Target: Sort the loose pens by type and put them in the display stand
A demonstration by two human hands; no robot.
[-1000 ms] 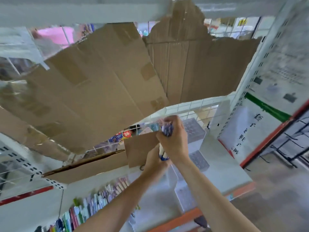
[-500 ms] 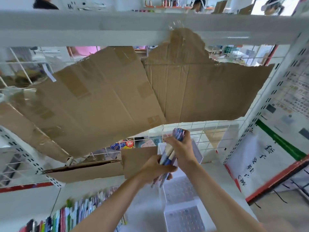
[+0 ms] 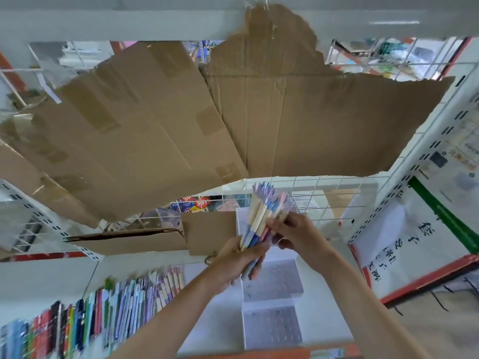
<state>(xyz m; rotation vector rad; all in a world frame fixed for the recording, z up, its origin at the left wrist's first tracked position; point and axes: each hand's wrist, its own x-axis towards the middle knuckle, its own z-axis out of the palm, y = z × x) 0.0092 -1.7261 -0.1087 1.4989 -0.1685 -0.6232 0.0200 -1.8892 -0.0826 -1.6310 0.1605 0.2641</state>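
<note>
A bundle of pens (image 3: 261,211) with cream, blue and pink barrels fans upward in front of me. My left hand (image 3: 239,260) grips the bundle round its lower part. At the right side of the bundle my right hand (image 3: 295,233) pinches a few of the pens about halfway up. Below the hands stands the clear stepped display stand (image 3: 272,309) with rows of small holes; its tiers show no pens.
Torn brown cardboard sheets (image 3: 207,120) hang over the white wire grid behind the shelf. A row of coloured pens (image 3: 108,309) stands at the lower left. A white poster with a red frame (image 3: 425,244) is on the right.
The view dropped and the hands came lower and nearer. The pen bundle has fanned out, and my right hand has slid from its top to its right side.
</note>
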